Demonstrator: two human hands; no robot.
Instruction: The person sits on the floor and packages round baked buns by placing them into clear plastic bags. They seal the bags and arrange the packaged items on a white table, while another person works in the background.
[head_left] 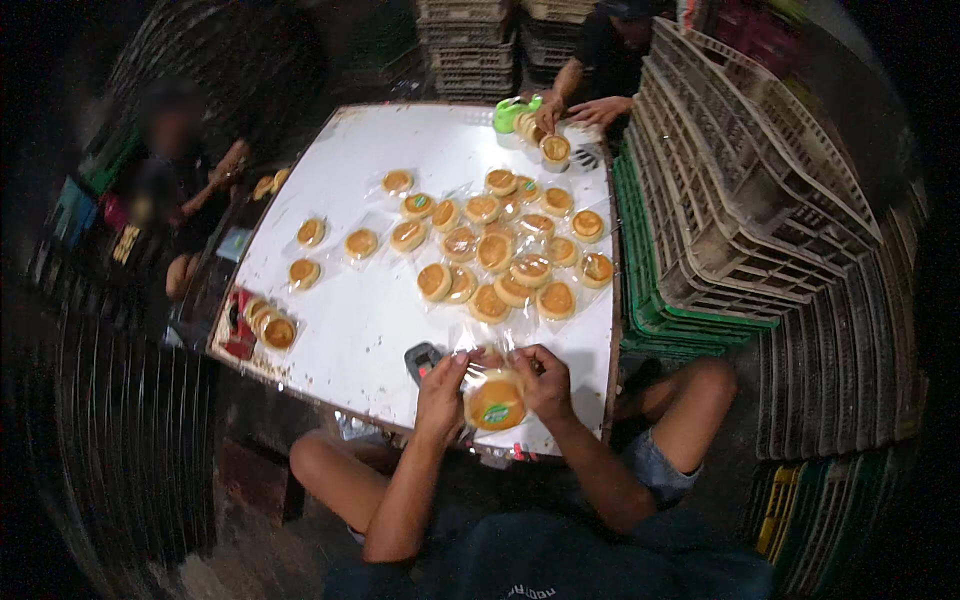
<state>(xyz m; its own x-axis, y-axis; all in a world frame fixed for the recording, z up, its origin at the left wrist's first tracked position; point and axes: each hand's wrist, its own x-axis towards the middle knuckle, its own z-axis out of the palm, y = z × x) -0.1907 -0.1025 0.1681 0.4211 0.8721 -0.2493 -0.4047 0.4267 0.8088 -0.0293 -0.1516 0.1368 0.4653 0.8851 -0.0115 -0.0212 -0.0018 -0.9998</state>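
So the person at the near edge of the white table (350, 300) has both hands on one bagged bun (496, 405), a round golden one in a clear wrapper with a green label showing. It's right at the table's near edge, low between the two hands. The left hand (443, 390) is pinched nearly closed, thumb and fingers together on the upper left of the wrapper. The right hand (545, 380) does the same on the other side, fingers curled in and gripping the plastic. The bun itself sits just below the fingertips.

Right beside the left hand there's a small dark device (422, 360) lying on the tabletop. Past the hands, a big loose bunch of wrapped buns (495, 250) covers the middle and right of the table, some touching, with a few more spread out toward the left. Over at the left corner, a leaning row of buns (271, 326) rests by something red.

Across the far right corner a co-worker (600, 75) has a hand on another row of buns (530, 128), next to a bright green object (511, 112). Pale crates (735, 180) are stacked on green ones (650, 270) along the right.
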